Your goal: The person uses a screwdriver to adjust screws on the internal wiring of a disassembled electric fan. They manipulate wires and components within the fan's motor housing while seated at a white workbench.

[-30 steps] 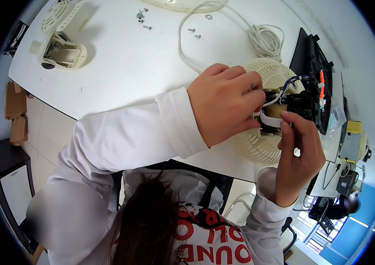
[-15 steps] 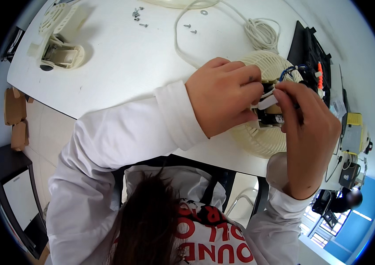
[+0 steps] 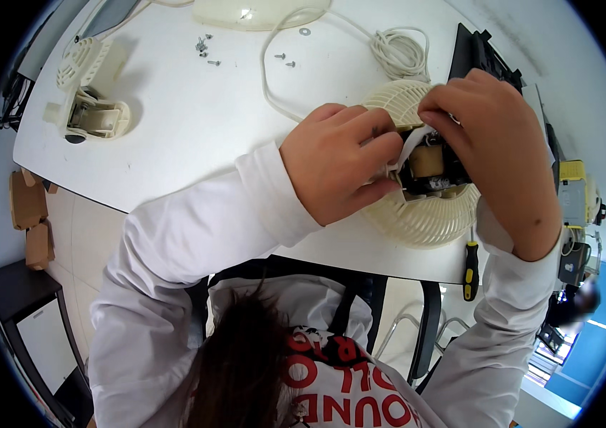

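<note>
A cream fan grille (image 3: 431, 225) lies on the table with an open motor (image 3: 428, 162) at its middle, showing a tan winding and black parts. A white strip (image 3: 410, 146) crosses the motor's upper left side. My right hand (image 3: 495, 121) is closed in a pinch at the strip's upper end. At the motor's left edge, my left hand (image 3: 342, 160) has its thumb and curled fingers closed by the strip's lower end; what lies between them is hidden. The blue wires are not visible now.
A yellow-black screwdriver (image 3: 471, 271) lies right of the grille. Behind are a coiled cable (image 3: 399, 53), a black case (image 3: 481, 57), loose screws (image 3: 202, 47), a washer (image 3: 304, 31) and a cream cover (image 3: 253, 14). A cream fan stand part (image 3: 96, 118) sits at left.
My right hand has moved up and away from my left, drawing the white strip longer. More of the motor shows. The view has shifted, and the screwdriver has come into sight.
</note>
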### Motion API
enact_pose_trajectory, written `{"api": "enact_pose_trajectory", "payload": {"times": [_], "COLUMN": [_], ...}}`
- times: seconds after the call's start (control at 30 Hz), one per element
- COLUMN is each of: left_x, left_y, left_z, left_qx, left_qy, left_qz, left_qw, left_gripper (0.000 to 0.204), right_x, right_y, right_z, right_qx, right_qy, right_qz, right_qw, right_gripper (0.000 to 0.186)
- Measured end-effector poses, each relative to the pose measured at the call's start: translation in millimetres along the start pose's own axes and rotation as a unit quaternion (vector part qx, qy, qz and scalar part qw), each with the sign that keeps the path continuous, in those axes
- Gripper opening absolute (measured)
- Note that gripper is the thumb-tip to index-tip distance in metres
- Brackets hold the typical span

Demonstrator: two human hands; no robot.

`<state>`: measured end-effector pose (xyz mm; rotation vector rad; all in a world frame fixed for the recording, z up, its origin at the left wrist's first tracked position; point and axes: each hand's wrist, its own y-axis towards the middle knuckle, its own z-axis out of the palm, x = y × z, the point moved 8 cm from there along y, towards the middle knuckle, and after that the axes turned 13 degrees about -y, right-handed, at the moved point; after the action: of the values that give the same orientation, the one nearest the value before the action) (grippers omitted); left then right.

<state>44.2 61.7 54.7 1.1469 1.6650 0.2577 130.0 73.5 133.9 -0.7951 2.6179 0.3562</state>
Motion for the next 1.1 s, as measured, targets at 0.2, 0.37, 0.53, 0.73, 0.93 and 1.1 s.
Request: {"api": "enact_pose_trajectory", "payload": {"times": [0.2,0.37,0.53,0.73,0.93,1.1], "left_x": [-1.1,-1.4,-3.8,3.5,-18.9,0.4], "left_y": [1.3,3.1,4.1,8.4,27.3,40.1], "left_z": [-1.3,-1.9,-2.0,-3.9,-16.9,-5.3], "left_qx": [0.007,0.005,0.013,0.019,-0.022,0.040], "left_qy": [0.006,0.003,0.016,-0.005,0.122,0.024], "left_qz": [-0.011,-0.020,-0.015,-0.069,-0.049,-0.167], "left_qw": [1.000,1.000,1.000,0.997,0.991,0.985], "left_gripper": [0.033,0.038,0.037,0.033,0.018,0.016], "right_x": [-8.2,-9.8,-11.1,-12.9,-12.6,-14.6], "right_y": [-3.8,-5.1,-2.4,-4.8,-11.7,-16.0], "right_z": [4.6,7.8,4.9,6.1,-0.3,-2.1], "right_qx": [0.029,0.096,0.113,0.077,0.008,-0.033], "right_qy": [0.054,0.121,0.136,0.117,0.104,0.125], "right_qz": [-0.023,-0.042,-0.067,-0.056,-0.051,-0.035], "right_qw": [0.998,0.987,0.982,0.989,0.993,0.991], "right_gripper": [0.008,0.010,0.010,0.009,0.008,0.008]}}
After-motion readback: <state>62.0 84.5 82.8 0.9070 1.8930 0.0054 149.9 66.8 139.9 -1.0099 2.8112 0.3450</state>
